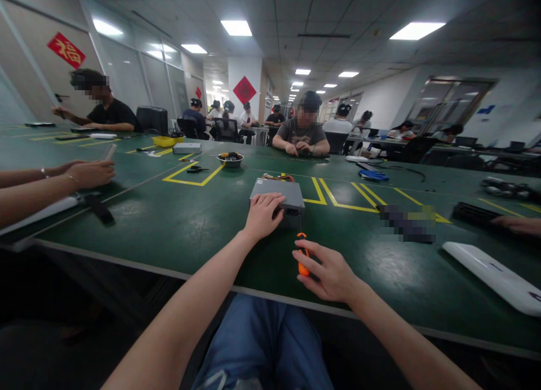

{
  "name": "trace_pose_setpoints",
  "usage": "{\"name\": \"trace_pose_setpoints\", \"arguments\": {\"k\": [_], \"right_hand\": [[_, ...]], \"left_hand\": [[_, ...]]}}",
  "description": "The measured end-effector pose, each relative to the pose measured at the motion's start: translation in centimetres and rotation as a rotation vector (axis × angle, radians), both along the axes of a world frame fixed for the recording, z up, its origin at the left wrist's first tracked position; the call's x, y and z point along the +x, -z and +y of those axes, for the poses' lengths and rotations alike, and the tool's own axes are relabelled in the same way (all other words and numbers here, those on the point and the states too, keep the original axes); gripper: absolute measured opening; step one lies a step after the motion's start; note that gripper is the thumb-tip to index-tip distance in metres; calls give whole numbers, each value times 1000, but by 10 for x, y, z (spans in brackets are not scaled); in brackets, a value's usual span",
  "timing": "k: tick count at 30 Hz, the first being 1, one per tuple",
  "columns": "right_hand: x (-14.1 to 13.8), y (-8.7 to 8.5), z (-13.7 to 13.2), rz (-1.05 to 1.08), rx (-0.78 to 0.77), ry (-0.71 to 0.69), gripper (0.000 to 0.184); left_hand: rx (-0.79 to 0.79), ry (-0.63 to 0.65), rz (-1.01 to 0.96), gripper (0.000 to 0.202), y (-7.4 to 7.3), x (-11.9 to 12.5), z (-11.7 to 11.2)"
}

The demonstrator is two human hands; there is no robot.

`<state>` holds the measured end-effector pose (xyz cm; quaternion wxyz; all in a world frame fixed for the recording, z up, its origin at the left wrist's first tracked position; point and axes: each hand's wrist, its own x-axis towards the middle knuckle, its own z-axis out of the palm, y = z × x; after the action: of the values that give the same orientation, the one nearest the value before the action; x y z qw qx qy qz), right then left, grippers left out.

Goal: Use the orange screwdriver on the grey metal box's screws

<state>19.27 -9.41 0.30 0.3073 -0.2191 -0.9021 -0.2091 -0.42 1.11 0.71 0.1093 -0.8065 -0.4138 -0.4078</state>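
Note:
A grey metal computer power supply [281, 191] lies on the green table in front of me, with a bundle of coloured wires at its far side. My left hand [264, 214] holds it by the near left corner, fingers across the top and thumb at the near face. An orange-and-black screwdriver [302, 259] is pinched between the fingertips and thumb of my right hand [332, 270]. Its shaft points away from me, toward the near right edge of the power supply. Whether the tip sits in a screw is too small to tell.
The green table [169, 226] carries yellow tape marks. Beyond are a metal bowl [230, 160], a yellow tray [167, 141] and blue gloves [372, 175]. A white device [490, 274] lies at right. A co-worker's hands [91, 173] are at left; another person [302, 128] sits opposite.

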Motion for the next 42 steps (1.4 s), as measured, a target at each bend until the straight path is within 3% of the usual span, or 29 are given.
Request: {"name": "trace_pose_setpoints", "arguments": {"k": [5, 10, 13, 19, 26, 32, 39, 42], "right_hand": [[1, 5, 3, 162, -5, -37, 32], [1, 2, 1, 42, -72, -18, 37], [0, 1, 0, -5, -27, -1, 34], [-1, 4, 1, 133, -2, -48, 31], [-1, 1, -1, 14, -10, -16, 32], [-2, 6, 2, 126, 18, -30, 29], [-3, -2, -2, -22, 9, 11, 32], [-2, 1, -1, 27, 38, -12, 31]], "left_hand": [[-2, 1, 7, 31, -1, 0, -1], [2, 2, -1, 31, 0, 0, -1], [8, 4, -7, 31, 0, 0, 0], [13, 5, -8, 31, 1, 0, 1], [3, -12, 10, 32, 0, 1, -1], [4, -11, 9, 31, 0, 1, 0], [14, -4, 6, 31, 0, 0, 0], [10, -9, 6, 31, 0, 1, 0]]}}
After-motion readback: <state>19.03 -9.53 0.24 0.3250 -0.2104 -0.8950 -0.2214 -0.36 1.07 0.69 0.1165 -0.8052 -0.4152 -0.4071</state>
